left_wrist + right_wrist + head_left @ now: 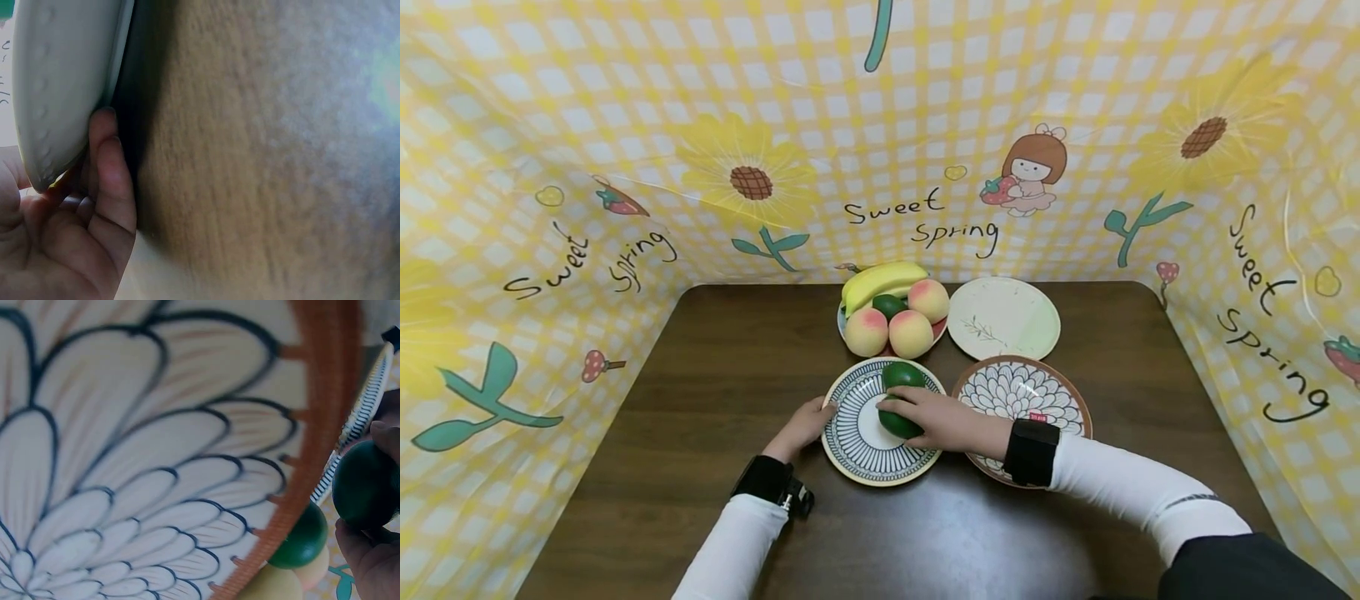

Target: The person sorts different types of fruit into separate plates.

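Note:
My left hand (801,429) holds the left rim of a black-and-white striped plate (850,437). In the left wrist view, the fingers (114,181) reach under the pale underside of this plate (65,81). My right hand (951,421) grips a dark green avocado (897,423) over the middle of the plate, its fingers curled round the fruit; the right wrist view shows this avocado (362,484) between thumb and fingers. A second avocado (901,375) lies on the plate just behind it. Whether the gripped avocado touches the plate, I cannot tell.
Behind the striped plate stands a fruit plate with bananas (886,283), several peaches (912,334) and a green fruit (889,306). A pale plate (1015,317) is at back right. Under my right forearm lies a brown-rimmed petal-patterned plate (1000,392). Checked cloth (820,150) surrounds the table.

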Demonstrator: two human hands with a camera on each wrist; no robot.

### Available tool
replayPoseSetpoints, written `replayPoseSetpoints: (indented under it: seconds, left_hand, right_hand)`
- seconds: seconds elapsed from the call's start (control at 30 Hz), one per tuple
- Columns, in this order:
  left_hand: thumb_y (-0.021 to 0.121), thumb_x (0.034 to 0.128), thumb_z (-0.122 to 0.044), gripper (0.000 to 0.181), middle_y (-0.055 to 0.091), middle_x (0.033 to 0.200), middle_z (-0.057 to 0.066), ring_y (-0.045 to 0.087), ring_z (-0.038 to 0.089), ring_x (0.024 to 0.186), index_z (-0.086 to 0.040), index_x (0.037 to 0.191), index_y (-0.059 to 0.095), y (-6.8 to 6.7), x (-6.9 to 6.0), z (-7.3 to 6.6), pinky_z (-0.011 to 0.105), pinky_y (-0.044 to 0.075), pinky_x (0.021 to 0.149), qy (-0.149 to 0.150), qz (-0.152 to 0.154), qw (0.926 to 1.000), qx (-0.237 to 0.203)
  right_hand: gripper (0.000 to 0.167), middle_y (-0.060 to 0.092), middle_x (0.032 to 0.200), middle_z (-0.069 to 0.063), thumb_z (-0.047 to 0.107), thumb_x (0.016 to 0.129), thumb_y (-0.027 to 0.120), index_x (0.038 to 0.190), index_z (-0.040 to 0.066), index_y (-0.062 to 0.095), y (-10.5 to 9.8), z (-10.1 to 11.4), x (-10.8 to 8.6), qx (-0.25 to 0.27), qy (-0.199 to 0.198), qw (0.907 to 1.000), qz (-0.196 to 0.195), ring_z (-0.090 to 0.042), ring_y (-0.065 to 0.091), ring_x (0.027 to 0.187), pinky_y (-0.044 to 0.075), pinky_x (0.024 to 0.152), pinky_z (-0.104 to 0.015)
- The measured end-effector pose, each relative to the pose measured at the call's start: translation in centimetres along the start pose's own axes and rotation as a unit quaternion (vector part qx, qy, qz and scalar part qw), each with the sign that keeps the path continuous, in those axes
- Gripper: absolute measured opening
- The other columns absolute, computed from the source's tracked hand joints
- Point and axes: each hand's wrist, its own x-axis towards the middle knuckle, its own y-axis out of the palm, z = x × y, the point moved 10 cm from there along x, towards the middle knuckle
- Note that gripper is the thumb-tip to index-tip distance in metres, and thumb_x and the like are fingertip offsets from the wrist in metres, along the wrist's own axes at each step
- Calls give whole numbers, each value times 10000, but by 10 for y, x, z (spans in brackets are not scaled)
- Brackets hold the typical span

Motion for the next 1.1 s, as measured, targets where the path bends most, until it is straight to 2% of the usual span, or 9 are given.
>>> replayPoseSetpoints:
  seconds: [0.33, 0.47, 0.87, 1.1]
  left_hand:
    - [419, 1092, -224, 377, 657, 987, 139, 595, 181, 917, 71, 1242, 599, -1, 1, 0, 264, 437, 857, -42, 51, 9999, 134]
    - [418, 1091, -220, 390, 666, 1021, 164, 606, 202, 951, 81, 1266, 593, 0, 0, -2, 274, 442, 880, -43, 71, 9999, 135]
    - [419, 1092, -202, 335, 611, 838, 43, 537, 90, 741, 63, 1175, 605, 1, -1, 0, 228, 423, 745, -59, 59, 10000, -40]
    - [427, 1090, -208, 319, 599, 826, 41, 532, 109, 753, 48, 1133, 612, 0, 0, -1, 230, 414, 740, -62, -10, 10000, 8]
  right_hand:
    - [686, 547, 1462, -227, 186, 848, 843, 1455, 99, 536, 20, -8, -4, -90, 42, 9992, 395, -355, 565, 1330, 512, 1084, -453]
    - [690, 565, 1442, -213, 200, 841, 851, 1450, 104, 542, 25, -11, -5, -173, 18, 9989, 425, -337, 577, 1314, 521, 1072, -434]
    - [698, 528, 1491, -216, 222, 841, 849, 1457, 119, 536, 27, -8, -8, -136, 43, 9987, 486, -352, 547, 1356, 515, 1080, -441]
    - [700, 519, 1498, -209, 226, 847, 846, 1462, 122, 530, 26, -8, -8, -148, 56, 9988, 470, -343, 547, 1353, 513, 1083, -435]
